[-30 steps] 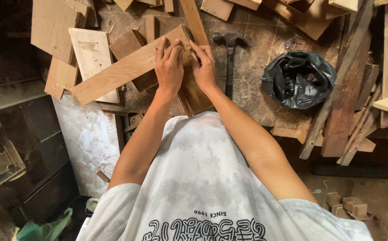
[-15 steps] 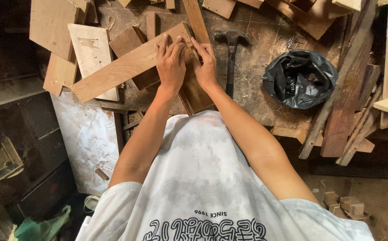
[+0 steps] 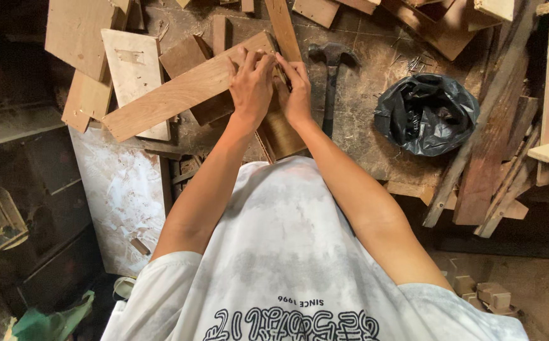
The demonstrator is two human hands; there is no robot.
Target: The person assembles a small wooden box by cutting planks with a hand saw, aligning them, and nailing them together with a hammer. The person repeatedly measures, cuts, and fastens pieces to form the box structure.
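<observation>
- Your left hand (image 3: 252, 85) lies palm-down on the near end of the long wooden plank (image 3: 180, 95), fingers curled and pressed against the wood rather than wrapped round it.
- Your right hand (image 3: 296, 88) sits just beside the left, touching it, with fingertips bent down onto the same joint. Whether it pinches something small between the fingertips cannot be told.
- The plank runs with its long axis from the left side of the workbench (image 3: 363, 132) up toward the middle, rising to the right. Its right end lies under your fingers; its left end is free and well apart from both hands.
- Below the hands a darker wooden board (image 3: 284, 136) reaches toward your body. The plank crosses over its far end, and both hands cover the meeting point.
- The left hand is the nearer one to the plank's length; the right hand is the nearer one to the claw hammer (image 3: 331, 76), which lies just beside it, head toward the far edge, handle pointing back at you.
- A crumpled black plastic bag (image 3: 426, 113) rests to the right, well apart from the hands.
- Hidden: the joint itself, both palms, and any fastener. Your shirt (image 3: 281, 252) cuts off the near edge of the workbench.
</observation>
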